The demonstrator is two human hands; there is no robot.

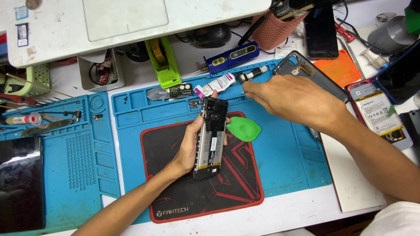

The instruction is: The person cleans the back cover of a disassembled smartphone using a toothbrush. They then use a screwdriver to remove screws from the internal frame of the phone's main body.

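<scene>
My left hand (189, 146) grips an opened smartphone (211, 137) by its edge, back cover off, with the battery and boards showing. It is held above a black and red mouse pad (175, 183). My right hand (288, 98) reaches left over the blue work mat (288, 153), its fingertips near a small white and purple glue tube (215, 84) and a short metal tool (251, 75). Whether the fingers pinch anything is unclear. A green triangular pick (243, 129) lies beside the phone.
A grey phone back cover (308, 72), an orange pad (343, 67), another opened phone with a battery (376, 111), a blue electric screwdriver (232, 57), a green tape dispenser (164, 61), tweezers (168, 92), a second blue mat (78, 157) and a dark screen (21, 183).
</scene>
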